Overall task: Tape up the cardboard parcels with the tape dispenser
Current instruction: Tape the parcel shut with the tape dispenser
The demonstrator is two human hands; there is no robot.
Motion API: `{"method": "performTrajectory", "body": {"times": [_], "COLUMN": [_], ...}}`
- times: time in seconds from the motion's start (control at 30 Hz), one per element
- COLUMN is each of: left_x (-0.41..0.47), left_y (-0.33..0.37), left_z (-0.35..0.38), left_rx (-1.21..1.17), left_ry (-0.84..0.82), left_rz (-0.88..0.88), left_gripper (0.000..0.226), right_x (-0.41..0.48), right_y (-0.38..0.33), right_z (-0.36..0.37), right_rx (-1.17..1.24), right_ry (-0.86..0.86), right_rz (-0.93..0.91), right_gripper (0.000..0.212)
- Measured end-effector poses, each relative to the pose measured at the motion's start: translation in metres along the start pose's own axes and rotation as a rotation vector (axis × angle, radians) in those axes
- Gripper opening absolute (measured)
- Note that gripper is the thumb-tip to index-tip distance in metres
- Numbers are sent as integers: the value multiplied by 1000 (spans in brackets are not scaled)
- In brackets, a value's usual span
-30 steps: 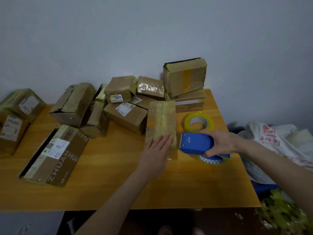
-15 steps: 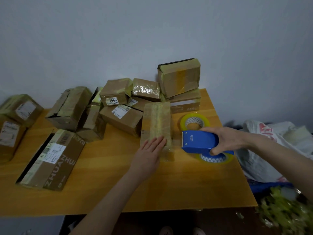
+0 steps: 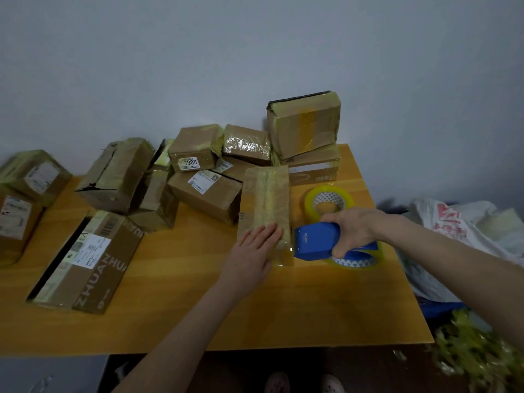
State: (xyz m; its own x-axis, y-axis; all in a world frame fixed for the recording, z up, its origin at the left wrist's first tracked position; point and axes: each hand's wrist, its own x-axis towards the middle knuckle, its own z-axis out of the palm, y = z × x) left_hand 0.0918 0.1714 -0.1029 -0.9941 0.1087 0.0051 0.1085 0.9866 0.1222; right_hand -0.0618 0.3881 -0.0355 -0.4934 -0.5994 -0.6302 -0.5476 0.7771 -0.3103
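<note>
A long narrow cardboard parcel [image 3: 266, 199], taped along its top, lies on the wooden table [image 3: 198, 307]. My left hand [image 3: 252, 251] presses flat on its near end with straight fingers. My right hand [image 3: 351, 228] grips the blue tape dispenser [image 3: 312, 241], whose front sits against the parcel's near right corner. The tape roll in the dispenser [image 3: 354, 260] shows below my hand. A clear strip of tape hangs over the parcel's near end.
A spare yellow tape roll [image 3: 329, 201] lies behind the dispenser. Several taped boxes [image 3: 204, 194] crowd the table's back and left, one marked ZHUANZHUAN [image 3: 90, 262]. A white plastic bag [image 3: 459, 231] sits off the right edge.
The dispenser has moved back left to the parcel's near right corner. My left hand stays pressed on the parcel's near end. The view has shifted slightly.
</note>
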Motion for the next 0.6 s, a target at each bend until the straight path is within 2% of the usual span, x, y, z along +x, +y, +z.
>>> {"method": "performTrajectory", "body": {"times": [0.27,0.47,0.6], "left_x": [1,2,2], "left_y": [0,2,1], "left_z": [-1,-2,-3], "left_rx": [7,1,22], "left_ry": [0,-18,-35], "left_rz": [-1,-8,-7], "left_gripper": [67,68,68], "right_x": [3,-2,-7], "right_y": [-21,-34,-27], "right_z": [-15,-16,-2], "right_rx": [-85,-177,-101], "right_ry": [-20,-4,44], "right_rz": [-3,59,53], "right_gripper": [50,58,59]}}
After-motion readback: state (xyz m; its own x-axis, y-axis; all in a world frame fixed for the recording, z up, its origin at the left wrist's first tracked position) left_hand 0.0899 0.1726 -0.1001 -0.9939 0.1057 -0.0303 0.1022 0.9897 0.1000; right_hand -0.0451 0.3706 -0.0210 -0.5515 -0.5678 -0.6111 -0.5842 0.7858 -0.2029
